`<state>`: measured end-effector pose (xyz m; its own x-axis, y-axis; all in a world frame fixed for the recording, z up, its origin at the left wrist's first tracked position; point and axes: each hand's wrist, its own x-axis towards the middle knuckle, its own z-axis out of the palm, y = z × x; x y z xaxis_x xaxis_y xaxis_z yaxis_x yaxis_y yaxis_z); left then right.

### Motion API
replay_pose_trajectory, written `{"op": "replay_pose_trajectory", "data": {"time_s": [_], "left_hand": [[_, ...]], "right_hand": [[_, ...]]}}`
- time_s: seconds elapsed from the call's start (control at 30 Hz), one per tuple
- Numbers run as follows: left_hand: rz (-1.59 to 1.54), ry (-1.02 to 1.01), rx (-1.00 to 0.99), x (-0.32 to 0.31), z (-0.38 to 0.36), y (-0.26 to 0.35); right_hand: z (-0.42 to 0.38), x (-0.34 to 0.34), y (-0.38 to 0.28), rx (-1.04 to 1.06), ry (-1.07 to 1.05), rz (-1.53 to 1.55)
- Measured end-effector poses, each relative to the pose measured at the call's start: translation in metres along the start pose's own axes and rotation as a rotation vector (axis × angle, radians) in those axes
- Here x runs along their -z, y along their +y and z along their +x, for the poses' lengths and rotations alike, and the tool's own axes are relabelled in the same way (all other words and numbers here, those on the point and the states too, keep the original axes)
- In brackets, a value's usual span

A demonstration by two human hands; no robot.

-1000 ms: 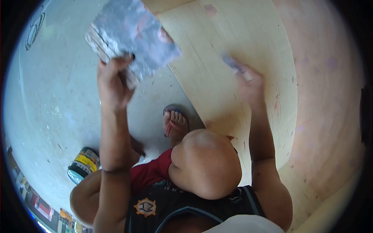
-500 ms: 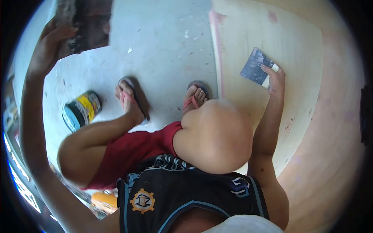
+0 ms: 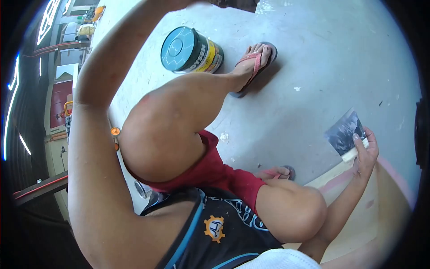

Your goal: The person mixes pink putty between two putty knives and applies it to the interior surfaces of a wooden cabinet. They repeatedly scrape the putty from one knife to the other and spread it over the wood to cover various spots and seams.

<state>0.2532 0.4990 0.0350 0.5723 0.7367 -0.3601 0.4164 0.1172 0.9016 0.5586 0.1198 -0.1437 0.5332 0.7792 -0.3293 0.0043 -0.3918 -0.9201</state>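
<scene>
My right hand (image 3: 366,154) is closed on a flat putty spreader (image 3: 344,134), thumb pressed on its grey smeared blade near the cream-coloured edge strip. The spreader hangs above the grey floor, just beyond the edge of a pale wooden panel (image 3: 369,224). My left hand (image 3: 181,3) is largely cut off by the top edge of the view. Beside it shows the lower edge of a dark brown board (image 3: 242,4), which that hand holds; the fingers are out of sight.
A paint bucket (image 3: 178,48) with a teal lid lies near my left foot (image 3: 253,62). The grey floor (image 3: 309,112) has pale specks. Shelves and assorted goods (image 3: 83,29) line the far left, with a dark beam (image 3: 42,188) below them.
My view has swung to the left, so the bucket and feet sit further right. The spreader has gone from over the panel to over the floor. The dark board has mostly left the view.
</scene>
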Motion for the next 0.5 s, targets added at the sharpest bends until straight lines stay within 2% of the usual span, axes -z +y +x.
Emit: {"op": "replay_pose_trajectory", "data": {"time_s": [0.03, 0.07, 0.1, 0.13, 0.2, 0.27, 0.33, 0.4, 0.5], "left_hand": [[0.070, -0.001, -0.028, 0.008, -0.003, -0.018], [0.142, -0.017, -0.051, 0.015, 0.012, -0.022], [0.033, -0.124, 0.081, 0.034, 0.061, -0.022], [-0.024, -0.097, 0.013, 0.029, 0.074, -0.021], [-0.231, -0.185, 0.038, 0.005, 0.087, -0.002], [-0.387, -0.289, 0.065, -0.006, 0.109, 0.012], [-0.504, -0.338, 0.145, -0.021, 0.133, 0.033], [-0.511, -0.415, 0.197, -0.051, 0.174, 0.043], [-0.544, -0.521, 0.242, -0.098, 0.219, 0.078]], "right_hand": [[-0.002, 0.002, -0.001, 0.050, -0.088, 0.142], [0.006, -0.003, -0.015, 0.056, -0.055, 0.144], [0.044, -0.013, -0.047, -0.051, -0.104, 0.142], [0.061, -0.020, -0.072, -0.126, -0.134, 0.137], [0.087, -0.026, -0.091, -0.088, -0.157, 0.110], [0.106, -0.040, -0.115, -0.151, -0.156, 0.277], [0.117, -0.054, -0.154, -0.255, -0.104, 0.686], [0.143, -0.054, -0.155, -0.269, -0.061, 0.782], [0.146, -0.038, -0.167, -0.217, 0.082, 0.742]]}}
